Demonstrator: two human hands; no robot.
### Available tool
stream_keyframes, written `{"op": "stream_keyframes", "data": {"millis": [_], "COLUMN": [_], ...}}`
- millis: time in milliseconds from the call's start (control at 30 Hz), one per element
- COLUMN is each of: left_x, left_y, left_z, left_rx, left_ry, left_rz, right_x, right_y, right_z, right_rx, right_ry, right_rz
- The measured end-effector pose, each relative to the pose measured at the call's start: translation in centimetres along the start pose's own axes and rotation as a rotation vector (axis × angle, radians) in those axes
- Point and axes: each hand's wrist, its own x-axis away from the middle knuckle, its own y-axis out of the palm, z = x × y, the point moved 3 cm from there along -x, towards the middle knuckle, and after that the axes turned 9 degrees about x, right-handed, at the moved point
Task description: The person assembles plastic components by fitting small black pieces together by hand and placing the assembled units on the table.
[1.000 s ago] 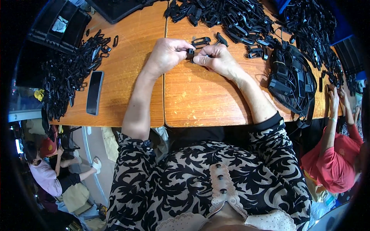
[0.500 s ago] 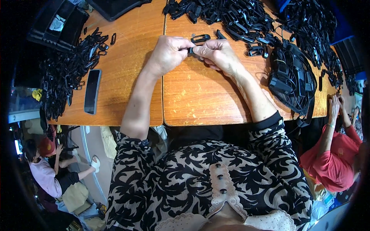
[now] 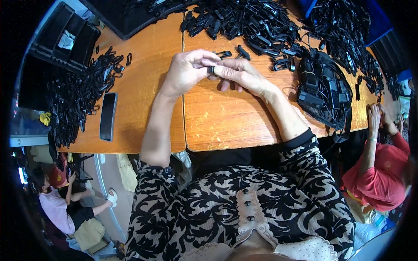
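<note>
Two bare hands meet above the far middle of a worn wooden table [image 3: 230,122], fingertips together around a small black piece [image 3: 212,70]. The left hand [image 3: 185,75] pinches it from the left between thumb and fingers; the right hand [image 3: 244,77] comes from the right, its thumb laid against the piece and its other fingers loosely curled below. Fingers cover most of it, so whether it is one part or two joined cannot be told. Just beyond the hands lie a black loop-shaped part [image 3: 224,55] and, to its right, a black angled part [image 3: 244,53]. A large heap of black parts [image 3: 252,21] spreads across the far side; a smaller heap [image 3: 74,98] sits at left, near a dark phone [image 3: 108,116]. At right rests a black bundle with cables [image 3: 324,93]. The step in hand seems to be close fingertip work on the held piece; the next move likely calls for a steady left pinch and measured right-thumb pressure.
</note>
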Motion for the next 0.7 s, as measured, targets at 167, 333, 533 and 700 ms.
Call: {"op": "stream_keyframes", "data": {"millis": [167,333,533,700], "left_x": [-0.3,-0.1,-1.1,-4.3], "left_y": [-1.8,-1.5,-5.5,-9.9], "left_z": [0.9,0.7,-1.1,-3.9], "left_rx": [-0.159,-0.11,0.211,0.699], "left_ry": [-0.145,-0.164,-0.141,-0.141], "left_rz": [-0.137,-0.224,0.096,0.428], "right_x": [-0.6,-1.3,-0.9,-1.0], "right_y": [0.0,0.8,0.3,1.3], "right_z": [1.3,0.8,0.7,0.5], "right_rx": [-0.008,0.047,0.625,1.029], "right_ry": [-0.151,-0.136,-0.642,-0.466], "right_rz": [-0.108,0.111,0.64,0.565]}}
